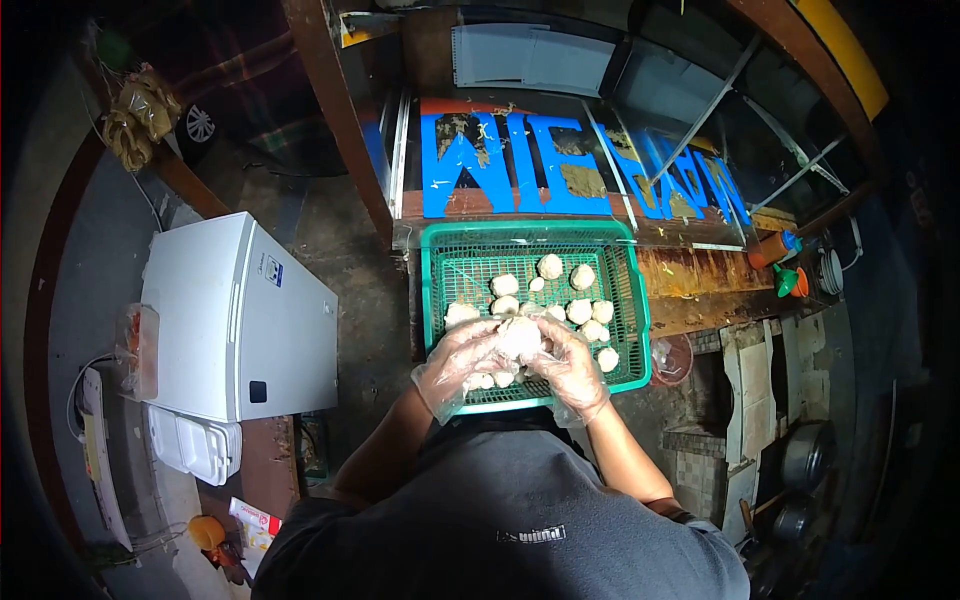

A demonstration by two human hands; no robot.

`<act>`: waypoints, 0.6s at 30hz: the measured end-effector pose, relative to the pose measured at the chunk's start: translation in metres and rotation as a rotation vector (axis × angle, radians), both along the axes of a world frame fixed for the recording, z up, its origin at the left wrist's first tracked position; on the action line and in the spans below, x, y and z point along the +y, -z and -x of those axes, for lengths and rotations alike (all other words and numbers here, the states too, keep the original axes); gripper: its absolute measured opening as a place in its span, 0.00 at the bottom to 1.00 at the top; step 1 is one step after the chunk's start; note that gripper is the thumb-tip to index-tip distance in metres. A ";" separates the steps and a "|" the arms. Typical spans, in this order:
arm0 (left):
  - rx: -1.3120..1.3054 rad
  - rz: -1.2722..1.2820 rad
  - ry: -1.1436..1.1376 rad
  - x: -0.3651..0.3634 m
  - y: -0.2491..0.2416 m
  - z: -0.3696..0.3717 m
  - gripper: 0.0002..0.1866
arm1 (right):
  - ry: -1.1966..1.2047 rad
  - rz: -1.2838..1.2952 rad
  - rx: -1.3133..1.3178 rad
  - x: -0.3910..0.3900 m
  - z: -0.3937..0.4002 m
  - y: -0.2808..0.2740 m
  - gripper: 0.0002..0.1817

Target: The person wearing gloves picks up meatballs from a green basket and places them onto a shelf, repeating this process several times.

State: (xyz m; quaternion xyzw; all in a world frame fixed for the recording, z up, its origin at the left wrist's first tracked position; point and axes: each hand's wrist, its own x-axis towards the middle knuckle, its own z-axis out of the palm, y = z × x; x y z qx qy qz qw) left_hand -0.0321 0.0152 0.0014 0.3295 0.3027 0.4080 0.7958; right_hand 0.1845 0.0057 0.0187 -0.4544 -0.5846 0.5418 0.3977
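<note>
In clear plastic gloves, my left hand (462,362) and my right hand (572,368) meet over the near part of a green plastic basket (643,300). Between them they hold a whitish, lumpy ball (520,338), its surface washed out by bright light. The fingers of both hands curl around it from either side. Several similar pale balls, such as one at the far side (549,266) and one at the right (608,359), lie loose on the basket's mesh floor. Some others are partly hidden beneath my hands.
Behind the basket stands a glass case with blue lettering (510,165). A white fridge or freezer (290,320) is at the left, above white foam boxes (205,445). Right of the basket are a wooden surface (700,285), a reddish bucket (672,358) and dark pots (806,455).
</note>
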 end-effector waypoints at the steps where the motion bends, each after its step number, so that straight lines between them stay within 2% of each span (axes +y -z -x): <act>1: 0.003 0.009 0.003 0.000 0.006 -0.001 0.23 | -0.016 -0.017 -0.028 0.004 -0.003 0.001 0.33; 6: -0.052 -0.049 -0.049 0.004 0.018 -0.011 0.25 | -0.056 0.060 0.076 0.018 -0.013 -0.012 0.34; 8: -0.057 -0.157 -0.096 0.000 0.018 -0.015 0.21 | -0.127 0.048 0.146 0.024 -0.022 -0.005 0.35; 9: 0.265 -0.236 -0.096 0.000 -0.006 -0.021 0.19 | -0.152 0.026 0.178 0.027 -0.023 -0.015 0.36; 10: 0.272 -0.234 -0.101 -0.001 -0.008 -0.024 0.19 | -0.158 0.027 0.184 0.030 -0.027 -0.015 0.36; 12: 0.315 -0.734 -0.194 -0.006 -0.011 -0.028 0.19 | -0.197 0.168 0.169 0.033 -0.036 -0.015 0.37; 14: 0.293 -0.702 -0.235 -0.006 -0.017 -0.038 0.20 | -0.226 0.203 0.212 0.037 -0.043 -0.005 0.38; 16: 0.100 -0.201 -0.230 -0.009 -0.022 -0.045 0.21 | -0.228 0.070 0.222 0.039 -0.048 -0.001 0.38; 17: 0.105 -0.199 -0.235 -0.008 -0.025 -0.050 0.21 | -0.234 0.072 0.226 0.040 -0.051 -0.001 0.38; 18: 0.158 -0.068 -0.238 -0.006 -0.028 -0.056 0.22 | -0.251 0.106 0.250 0.039 -0.053 -0.001 0.38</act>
